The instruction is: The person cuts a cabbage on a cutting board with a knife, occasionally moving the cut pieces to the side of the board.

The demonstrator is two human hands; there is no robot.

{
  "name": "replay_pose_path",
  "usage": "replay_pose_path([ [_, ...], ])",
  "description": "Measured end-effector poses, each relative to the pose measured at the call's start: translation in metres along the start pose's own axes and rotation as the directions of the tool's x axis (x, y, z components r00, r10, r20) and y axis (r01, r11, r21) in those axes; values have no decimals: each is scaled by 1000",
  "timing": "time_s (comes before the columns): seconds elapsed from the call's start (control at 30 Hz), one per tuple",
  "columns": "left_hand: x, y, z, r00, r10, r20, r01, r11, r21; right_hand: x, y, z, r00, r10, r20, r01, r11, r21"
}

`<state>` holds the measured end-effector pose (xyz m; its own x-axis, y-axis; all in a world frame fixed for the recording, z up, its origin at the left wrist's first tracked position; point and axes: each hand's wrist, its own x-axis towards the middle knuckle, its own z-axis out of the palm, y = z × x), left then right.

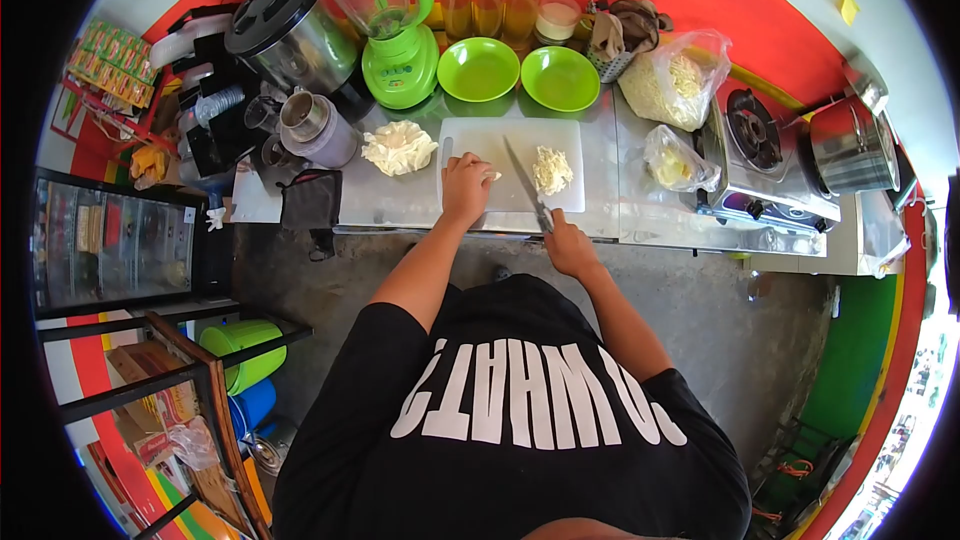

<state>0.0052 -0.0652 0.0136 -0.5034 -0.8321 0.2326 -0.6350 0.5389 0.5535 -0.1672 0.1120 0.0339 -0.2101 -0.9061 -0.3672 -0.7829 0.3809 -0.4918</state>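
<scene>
A white cutting board [512,198] lies on the metal counter in front of me. My right hand [570,243] is closed round the handle of a knife [521,166], whose blade slants across the board, tip away from me. To the blade's right sits a heap of chopped pale food [552,171]. My left hand [467,188] rests on the board's left half, fingers curled down on a small whitish piece of food [494,175]; its kind is too small to tell. Left of the board is a crumpled cream-coloured bundle [399,148].
Two green bowls [479,70] and a green blender [400,65] stand behind the board. Pump bottles [489,5] line the wall. To the right are a bag of pale shreds [675,85], a smaller bag [680,160] and a gas stove [765,155]. A dark pouch [311,200] hangs at the counter's left edge.
</scene>
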Motion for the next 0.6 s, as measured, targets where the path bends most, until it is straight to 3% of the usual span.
replay_pose_path([
  [0.1,1,2,2,1000,10,-6,-10,995,-101,-4,8,2,996,59,-70,-56,998,42],
  [0.17,1,-2,8,998,53,-24,-55,994,-100,-6,12,7,985,5,-170,16,992,124],
  [0.33,-3,2,7,987,160,-10,-161,984,-76,-12,-10,2,988,-44,-148,71,981,181],
  [0.5,-12,3,1,999,33,43,-35,998,50,-21,-2,12,982,-140,-126,166,959,230],
  [0.6,-16,3,-7,998,-23,63,21,999,35,-23,12,13,976,-173,-134,201,952,232],
])
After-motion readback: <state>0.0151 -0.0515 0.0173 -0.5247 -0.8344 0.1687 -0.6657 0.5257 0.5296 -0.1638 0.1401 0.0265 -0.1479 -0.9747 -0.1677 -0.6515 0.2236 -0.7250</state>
